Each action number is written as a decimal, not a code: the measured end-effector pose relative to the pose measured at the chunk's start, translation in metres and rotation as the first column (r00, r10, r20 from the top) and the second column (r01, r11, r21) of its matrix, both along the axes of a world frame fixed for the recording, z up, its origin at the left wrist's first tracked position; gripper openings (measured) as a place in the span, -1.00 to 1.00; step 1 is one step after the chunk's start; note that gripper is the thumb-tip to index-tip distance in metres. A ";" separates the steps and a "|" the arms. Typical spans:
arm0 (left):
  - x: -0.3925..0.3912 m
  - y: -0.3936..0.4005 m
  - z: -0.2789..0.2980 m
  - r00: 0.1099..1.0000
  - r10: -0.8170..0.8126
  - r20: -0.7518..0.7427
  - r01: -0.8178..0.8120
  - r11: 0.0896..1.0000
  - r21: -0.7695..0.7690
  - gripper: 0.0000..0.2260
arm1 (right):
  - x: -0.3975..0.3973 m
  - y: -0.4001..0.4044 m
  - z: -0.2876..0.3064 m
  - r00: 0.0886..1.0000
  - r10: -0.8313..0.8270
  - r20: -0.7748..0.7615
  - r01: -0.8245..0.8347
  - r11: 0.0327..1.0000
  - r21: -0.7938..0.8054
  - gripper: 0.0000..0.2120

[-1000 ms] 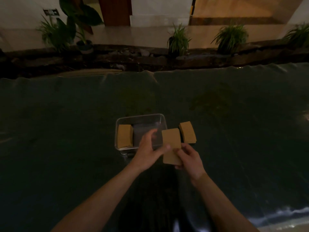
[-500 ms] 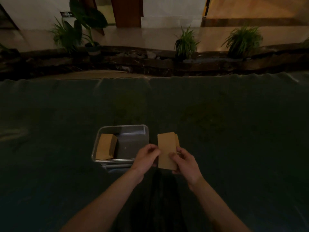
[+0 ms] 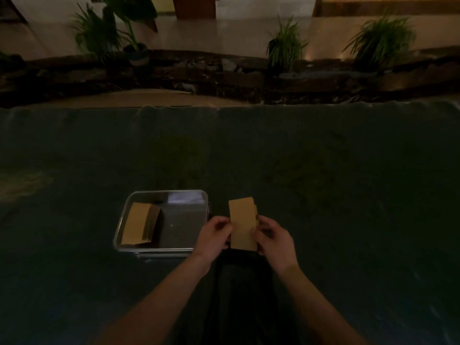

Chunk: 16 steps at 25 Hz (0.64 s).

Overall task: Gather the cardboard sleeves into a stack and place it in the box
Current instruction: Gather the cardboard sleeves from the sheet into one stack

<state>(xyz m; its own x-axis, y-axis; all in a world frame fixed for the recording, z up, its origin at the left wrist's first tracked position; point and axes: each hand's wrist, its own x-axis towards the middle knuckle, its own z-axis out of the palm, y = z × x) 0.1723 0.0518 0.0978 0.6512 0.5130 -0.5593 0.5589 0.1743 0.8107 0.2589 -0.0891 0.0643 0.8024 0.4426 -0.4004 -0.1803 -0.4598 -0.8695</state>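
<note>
Box: a clear box with rounded corners sits on the bench, just left of the hands.
Box contents: a stack of cardboard sleeves leans in the left part of the box, its brown face up and darker edges fanned to the right; the right part of the box floor is bare.
Held stack: a second stack of sleeves is outside the box, just right of its near right corner, held upright above the bench. Stepped edges show at its upper right, so it is more than one sleeve; the exact number cannot be told.
Count: one box, two stacks of sleeves, two hands.
Left hand: the left hand pinches the left edge of the held stack, fingers curled, and overlaps the near right corner of the box.
Right hand: the right hand grips the right edge of the same stack, fingers folded onto its face.
Bench: covered with a dark cloth.
Beyond the bench: a dark stone border with three potted plants along a pale floor, well apart from the box.
In the way: nothing lies between the held stack and the open top of the box.
</note>
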 end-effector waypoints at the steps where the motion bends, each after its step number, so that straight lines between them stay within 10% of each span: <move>1: 0.006 0.003 -0.006 1.000 -0.003 -0.010 0.003 1.000 0.003 -0.92 | 0.004 0.004 -0.005 1.000 -0.002 0.010 0.002 1.000 -0.025 -0.61; 16: 0.046 0.006 -0.092 0.965 -0.098 -0.244 0.177 0.927 0.330 -0.75 | 0.019 0.031 -0.058 0.972 0.125 0.200 -0.024 0.896 -0.444 -0.58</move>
